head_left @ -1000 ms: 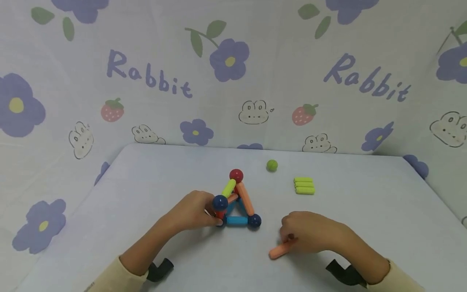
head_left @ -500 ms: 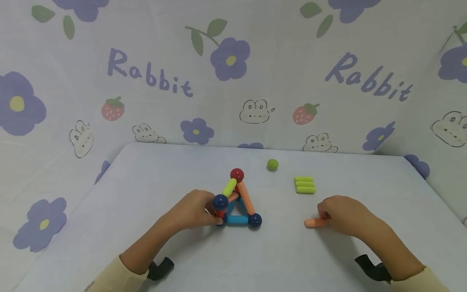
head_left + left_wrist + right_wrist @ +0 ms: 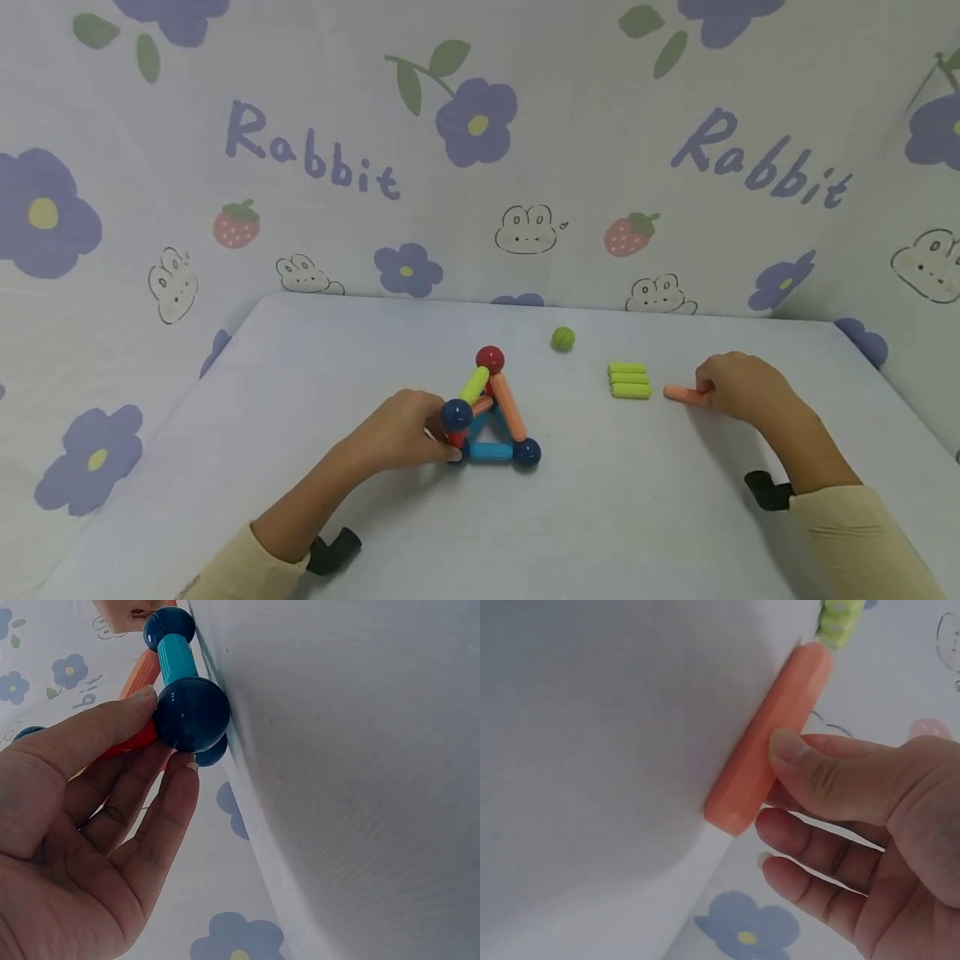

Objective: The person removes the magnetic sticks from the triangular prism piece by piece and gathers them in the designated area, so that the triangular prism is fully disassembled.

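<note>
Pinches an orange stick [image 3: 684, 395] with the right hand [image 3: 742, 387], in a narrow grip with the thumb laid against one side. Points the free end leftward out of that grip, toward three lime sticks [image 3: 629, 380] lying side by side just past the tip. Cannot tell from either view about contact between orange stick and white table [image 3: 600, 517]. Holds with the left hand [image 3: 401, 432] the near left corner of a frame of sticks and balls, standing just right of that grip. Closes thumb and fingers there around a red stick [image 3: 139, 742] and the dark blue ball [image 3: 196, 712] at its foot. Has a second blue ball [image 3: 456, 415] directly above that grip, then a yellow-green stick [image 3: 474, 385] sloping up and away to a red ball [image 3: 490, 360] at the peak. Runs a light blue stick [image 3: 491, 452] rightward from the left-hand grip to a corner ball [image 3: 527, 452], with an orange bar [image 3: 509, 407] slanting from there up to the peak. Has a small green ball [image 3: 563, 338] beyond the frame, farther off than either grip. Shows a beige sleeve [image 3: 862, 533] behind the right-hand grip and, far beyond both, a flowered cloth [image 3: 585, 150].
</note>
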`<state>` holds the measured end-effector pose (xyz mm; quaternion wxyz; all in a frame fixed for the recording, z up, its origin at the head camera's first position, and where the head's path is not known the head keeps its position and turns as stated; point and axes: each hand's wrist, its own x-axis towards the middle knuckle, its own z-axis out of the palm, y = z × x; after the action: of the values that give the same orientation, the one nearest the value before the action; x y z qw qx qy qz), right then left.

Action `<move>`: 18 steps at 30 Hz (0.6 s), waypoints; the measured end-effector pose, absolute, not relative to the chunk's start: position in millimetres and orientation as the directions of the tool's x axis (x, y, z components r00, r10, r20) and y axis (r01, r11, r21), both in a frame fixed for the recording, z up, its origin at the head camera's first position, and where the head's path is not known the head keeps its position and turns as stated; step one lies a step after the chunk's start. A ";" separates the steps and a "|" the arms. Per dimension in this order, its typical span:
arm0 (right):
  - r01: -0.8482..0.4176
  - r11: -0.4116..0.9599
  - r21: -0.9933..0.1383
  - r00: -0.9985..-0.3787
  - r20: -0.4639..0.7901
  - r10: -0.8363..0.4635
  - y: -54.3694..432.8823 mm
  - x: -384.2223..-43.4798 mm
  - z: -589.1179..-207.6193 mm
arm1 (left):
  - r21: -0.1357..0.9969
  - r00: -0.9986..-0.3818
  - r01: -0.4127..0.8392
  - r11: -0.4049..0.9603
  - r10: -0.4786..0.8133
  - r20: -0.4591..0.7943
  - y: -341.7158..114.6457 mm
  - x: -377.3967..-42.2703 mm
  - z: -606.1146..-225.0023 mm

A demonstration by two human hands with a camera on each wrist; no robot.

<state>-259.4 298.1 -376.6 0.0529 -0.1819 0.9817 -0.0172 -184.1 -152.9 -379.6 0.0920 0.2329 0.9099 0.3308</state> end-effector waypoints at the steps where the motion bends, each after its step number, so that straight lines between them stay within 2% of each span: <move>1: -0.357 0.933 -0.041 -0.929 -0.090 -0.359 299.2 -263.4 -376.3 | 0.644 -0.875 0.363 0.674 0.484 -0.012 -152.8 -183.9 -379.7; 10: -0.375 0.927 -0.003 -0.926 -0.029 -0.375 305.3 -293.4 -381.3 | 0.632 -0.876 0.368 0.682 0.481 -0.009 -152.0 -183.1 -379.4; 18: -0.422 0.906 0.019 -0.906 0.008 -0.422 310.3 -302.6 -388.2 | 0.632 -0.878 0.364 0.685 0.478 -0.012 -152.1 -183.2 -379.4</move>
<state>-302.6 310.3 -388.2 -0.0060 -0.2161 0.9763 0.0083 -183.2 -152.1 -379.4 0.0883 0.2304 0.9135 0.3235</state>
